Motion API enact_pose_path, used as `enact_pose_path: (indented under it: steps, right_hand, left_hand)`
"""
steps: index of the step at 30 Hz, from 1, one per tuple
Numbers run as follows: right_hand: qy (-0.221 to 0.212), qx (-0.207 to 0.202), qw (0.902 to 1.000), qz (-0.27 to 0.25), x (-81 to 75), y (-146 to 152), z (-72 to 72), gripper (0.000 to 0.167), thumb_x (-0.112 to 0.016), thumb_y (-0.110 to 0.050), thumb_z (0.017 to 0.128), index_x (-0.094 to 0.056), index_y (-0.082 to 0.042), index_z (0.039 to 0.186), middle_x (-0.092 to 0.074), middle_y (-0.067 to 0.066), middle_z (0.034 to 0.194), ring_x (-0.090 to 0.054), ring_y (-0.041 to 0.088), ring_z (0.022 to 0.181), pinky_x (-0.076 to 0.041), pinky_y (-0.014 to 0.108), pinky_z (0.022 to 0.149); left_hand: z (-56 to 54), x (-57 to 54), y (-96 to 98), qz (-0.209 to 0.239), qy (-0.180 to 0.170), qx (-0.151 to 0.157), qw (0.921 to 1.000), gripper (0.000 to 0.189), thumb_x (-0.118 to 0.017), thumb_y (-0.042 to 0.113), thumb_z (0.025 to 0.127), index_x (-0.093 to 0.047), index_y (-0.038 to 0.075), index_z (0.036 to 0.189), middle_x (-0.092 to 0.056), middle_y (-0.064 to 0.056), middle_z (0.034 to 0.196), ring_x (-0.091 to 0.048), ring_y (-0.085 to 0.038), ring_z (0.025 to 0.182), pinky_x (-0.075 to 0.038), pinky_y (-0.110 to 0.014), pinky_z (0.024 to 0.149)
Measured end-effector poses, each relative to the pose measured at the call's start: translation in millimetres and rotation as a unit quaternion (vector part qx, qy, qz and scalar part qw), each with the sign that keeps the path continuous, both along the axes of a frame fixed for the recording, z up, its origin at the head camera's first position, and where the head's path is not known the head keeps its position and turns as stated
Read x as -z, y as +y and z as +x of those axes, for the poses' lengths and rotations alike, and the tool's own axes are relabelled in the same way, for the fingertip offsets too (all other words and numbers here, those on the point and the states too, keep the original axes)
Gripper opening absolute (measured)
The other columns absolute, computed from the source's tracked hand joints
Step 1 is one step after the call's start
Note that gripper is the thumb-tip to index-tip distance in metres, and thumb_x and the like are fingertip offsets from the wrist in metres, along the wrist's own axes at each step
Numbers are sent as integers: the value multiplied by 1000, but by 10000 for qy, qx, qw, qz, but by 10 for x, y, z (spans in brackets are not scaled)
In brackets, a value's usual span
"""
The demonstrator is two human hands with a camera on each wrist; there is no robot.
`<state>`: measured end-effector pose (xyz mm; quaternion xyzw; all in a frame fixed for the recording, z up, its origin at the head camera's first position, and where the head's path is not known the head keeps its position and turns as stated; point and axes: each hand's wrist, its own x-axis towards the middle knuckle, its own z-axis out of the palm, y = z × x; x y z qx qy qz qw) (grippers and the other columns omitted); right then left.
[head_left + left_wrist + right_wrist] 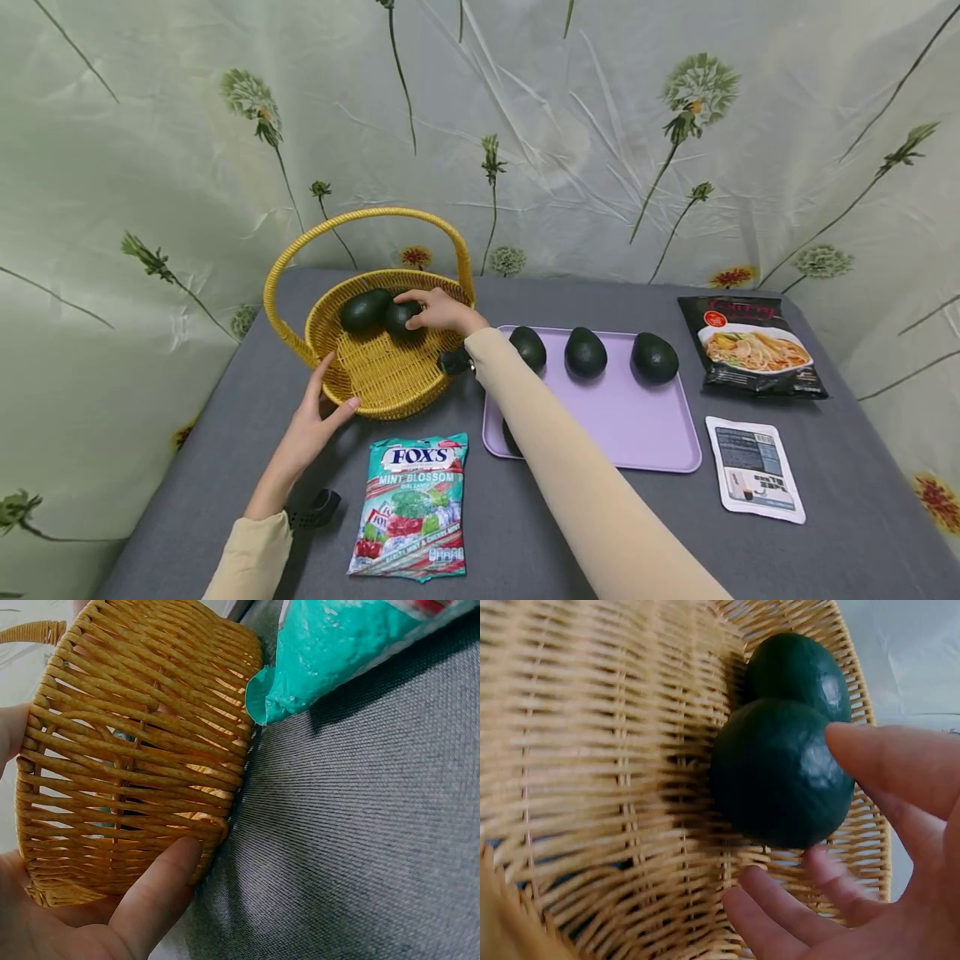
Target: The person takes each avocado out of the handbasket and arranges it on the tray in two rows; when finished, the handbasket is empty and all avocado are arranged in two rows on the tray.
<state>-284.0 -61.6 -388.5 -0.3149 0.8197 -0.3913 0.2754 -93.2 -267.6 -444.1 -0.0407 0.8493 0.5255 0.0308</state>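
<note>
A yellow wicker basket [378, 379] with a tall handle stands on the grey table. Two dark green avocados lie in it, one at the far left [364, 310] and one beside it [402, 318]. My right hand [422, 313] reaches into the basket. Its spread fingers [889, 761] lie about the nearer avocado [780, 776], and the thumb touches its side without a firm grip. My left hand [330, 392] is open against the basket's near left wall [135, 750], with the thumb [157, 892] pressed at its base.
A lilac tray [637, 425] right of the basket bears three avocados [585, 352]. A Fox's candy bag [412, 504] lies in front of the basket. A dark noodle pack [753, 346] and a white packet [756, 479] lie at the right. A flowered curtain hangs behind.
</note>
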Motion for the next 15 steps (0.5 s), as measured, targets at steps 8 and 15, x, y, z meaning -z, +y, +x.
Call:
enact_pose_path:
  steps: [8,15]
  right_hand:
    - [-747,-251,9965,-261,3,-99,100,47,-55,-8,97,-45,-12,142,-30,8,152,-38,26,131,-39,41,99]
    - [-1132,-228,9931,-216,46,-165,150,54,-57,-7,96,-40,-16,146,-29,10,150,-46,24,108,-43,43,90]
  left_hand:
    - [-3,4,-10,10,-29,-24,10000,82,-57,28,97,1,28,155,-3,-20,156,-23,-50,133,-22,-68,98]
    - [1,1,2,21,10,-3,10000,81,-57,27,98,0,24,155,-3,-20,156,-23,-51,133,-22,-68,98]
